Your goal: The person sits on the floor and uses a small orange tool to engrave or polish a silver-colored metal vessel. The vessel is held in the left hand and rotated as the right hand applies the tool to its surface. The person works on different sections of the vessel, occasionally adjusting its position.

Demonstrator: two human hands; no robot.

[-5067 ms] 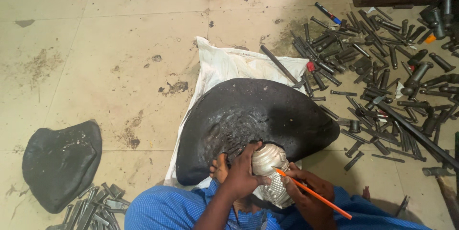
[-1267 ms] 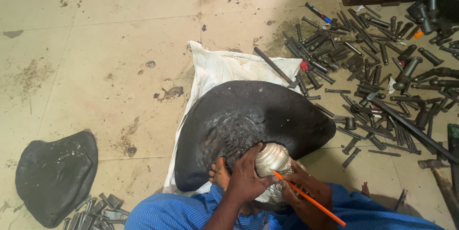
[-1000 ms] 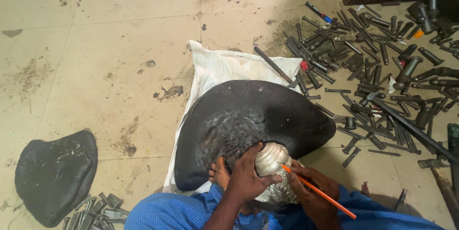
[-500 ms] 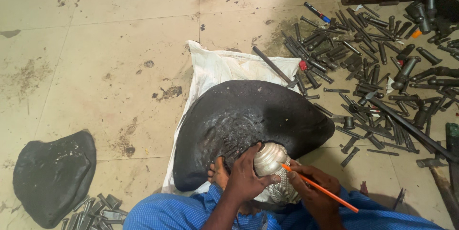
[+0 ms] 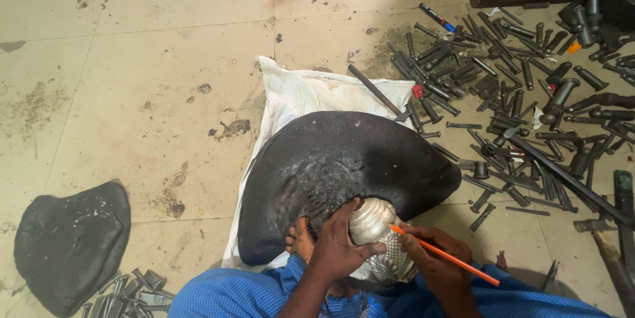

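I see a tiled floor (image 5: 152,80), stained and pale, spreading away from the hands on every side. Just beyond the hands lies a big black curved pad (image 5: 344,172), resting on a white sack (image 5: 297,93) whose far end pokes out past it. Off to the right of the hands, a wide scatter of dark metal punches (image 5: 516,93) covers the floor, with a blue marker (image 5: 436,18) at its far edge and a long dark rod (image 5: 569,179) lying nearer. Far left of the hands sits a smaller black pad (image 5: 73,245), and close beside it a little heap of metal punches (image 5: 126,291). Blue cloth (image 5: 245,295) covers my legs beneath the hands.

The silver embossed vessel (image 5: 380,242) sits right between the two hands, at the near edge of the big pad, its rounded top facing up and its patterned side toward me. My left hand (image 5: 340,245) wraps around the vessel's left side, fingers curled and thumb laid across the front, gripping it firmly. My right hand (image 5: 436,262) sits just to the vessel's right, fingers pinched around an orange pencil (image 5: 443,255). The pencil's tip touches the upper right of the vessel, and its shaft slants away to the lower right past my knuckles.
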